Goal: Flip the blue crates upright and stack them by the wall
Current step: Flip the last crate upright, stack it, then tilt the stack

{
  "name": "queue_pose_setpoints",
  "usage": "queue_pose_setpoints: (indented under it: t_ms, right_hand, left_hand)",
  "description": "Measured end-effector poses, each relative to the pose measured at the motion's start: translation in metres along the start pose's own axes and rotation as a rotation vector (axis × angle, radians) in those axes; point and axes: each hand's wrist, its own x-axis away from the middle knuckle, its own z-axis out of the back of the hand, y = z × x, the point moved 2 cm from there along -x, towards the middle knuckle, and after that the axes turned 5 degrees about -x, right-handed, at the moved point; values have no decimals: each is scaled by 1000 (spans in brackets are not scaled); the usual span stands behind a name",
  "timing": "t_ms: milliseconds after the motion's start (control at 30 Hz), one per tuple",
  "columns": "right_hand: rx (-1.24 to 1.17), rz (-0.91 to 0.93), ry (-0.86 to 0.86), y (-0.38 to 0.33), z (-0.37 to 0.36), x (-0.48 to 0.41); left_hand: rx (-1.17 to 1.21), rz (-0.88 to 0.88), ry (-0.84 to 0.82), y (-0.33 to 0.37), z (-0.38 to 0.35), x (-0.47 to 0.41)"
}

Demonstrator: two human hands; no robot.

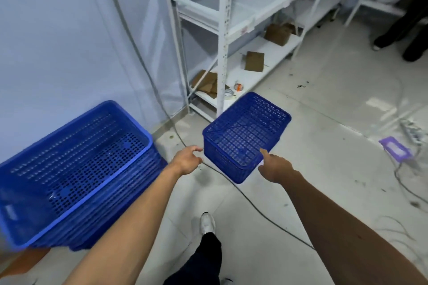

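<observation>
Small blue crate (pixel 246 135) on floor, near white shelving (pixel 222 30); grey cable (pixel 254 206) crossing floor just beside it. Stack of crates (pixel 76 162) upright against wall (pixel 58 41). Left hand (pixel 187 159) and right hand (pixel 275 166) released, grasping nothing, either side of crate's near end.

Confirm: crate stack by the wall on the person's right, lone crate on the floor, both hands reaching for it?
No: the head view shows the crate stack by the wall on the person's left. The rest holds: lone crate on the floor, left hand and right hand reaching for it.
</observation>
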Motion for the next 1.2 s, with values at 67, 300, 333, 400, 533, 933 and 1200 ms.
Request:
queue_pose_setpoints:
  t_ms: [67,300,333,400,533,933,1200]
  right_hand:
    - [-2,5,0,10,7,-12]
    - [-11,-136,-34,49,23,-70]
    - [-22,-154,-41,53,24,-75]
    - [-56,-184,-44,64,25,-88]
    - [-169,-241,-100,87,17,-115]
    - [-867,-448,-53,152,-57,-323]
    - [-778,-537,15,161,-152,-446]
  left_hand:
    - [-21,-16,-34,11,-5,-27]
    - [-44,4,-131,34,-13,-134]
    - [-47,3,-145,37,-15,-144]
    - [-76,7,-170,47,-18,-168]
    - [-158,7,-244,73,-25,-207]
    - [-494,-21,-173,74,-89,-414]
    - [-745,-50,-211,9,-149,-566]
